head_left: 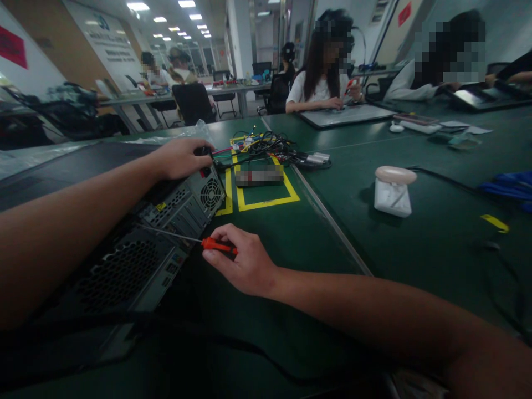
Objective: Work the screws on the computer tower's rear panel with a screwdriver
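Note:
A desktop computer case [143, 266] lies tilted on the left of the table, its rear panel facing me. My left hand [185, 158] rests at the far corner of the case by the power supply fan grille [210, 194], fingers curled over a black part at the edge. Between the fingers and thumb of my right hand [245, 260] is a screwdriver [218, 245] with an orange-red handle. Its long thin shaft points left at the rear panel near the expansion slots [178, 213]. Whether the tip touches a screw is too dim to tell.
A tangle of cables [274, 148] and a small blurred box [260, 176] lie by yellow tape [270, 204] on the green table. An open white earbud case [393, 197] stands to the right. Across the table a person [322, 83] works at a flat panel [347, 116].

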`<state>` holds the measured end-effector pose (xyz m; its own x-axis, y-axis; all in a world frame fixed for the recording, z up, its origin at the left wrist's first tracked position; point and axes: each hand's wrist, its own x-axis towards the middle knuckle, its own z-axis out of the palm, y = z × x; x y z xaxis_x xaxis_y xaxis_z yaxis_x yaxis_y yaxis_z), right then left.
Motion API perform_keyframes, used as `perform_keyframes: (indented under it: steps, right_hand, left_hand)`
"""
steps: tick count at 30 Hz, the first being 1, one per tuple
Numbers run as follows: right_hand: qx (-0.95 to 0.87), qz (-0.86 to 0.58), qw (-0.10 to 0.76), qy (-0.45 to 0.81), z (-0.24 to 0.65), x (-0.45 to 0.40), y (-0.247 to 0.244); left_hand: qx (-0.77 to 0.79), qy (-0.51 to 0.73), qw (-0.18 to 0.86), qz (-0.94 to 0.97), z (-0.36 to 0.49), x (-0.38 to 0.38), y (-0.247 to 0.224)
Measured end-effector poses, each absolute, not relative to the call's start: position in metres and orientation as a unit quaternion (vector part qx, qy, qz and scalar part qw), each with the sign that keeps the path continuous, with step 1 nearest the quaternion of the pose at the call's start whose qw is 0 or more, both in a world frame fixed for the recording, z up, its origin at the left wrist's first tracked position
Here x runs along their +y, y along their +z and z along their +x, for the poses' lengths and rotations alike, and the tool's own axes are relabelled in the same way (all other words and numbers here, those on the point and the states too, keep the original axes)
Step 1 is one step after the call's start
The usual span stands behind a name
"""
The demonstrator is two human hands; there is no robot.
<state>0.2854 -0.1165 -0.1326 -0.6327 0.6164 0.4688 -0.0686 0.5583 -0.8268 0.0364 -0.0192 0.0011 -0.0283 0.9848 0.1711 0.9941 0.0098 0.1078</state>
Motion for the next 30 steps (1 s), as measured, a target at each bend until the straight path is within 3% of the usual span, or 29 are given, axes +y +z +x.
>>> perform_keyframes:
  steps: [30]
  right_hand:
    - [-0.776,-0.151,0.405,0.459,0.2841,-0.1165,-0.1319]
  left_hand:
    - [-0.703,-0.082,0.032,-0.705,0.0421,-0.0224,0.0053]
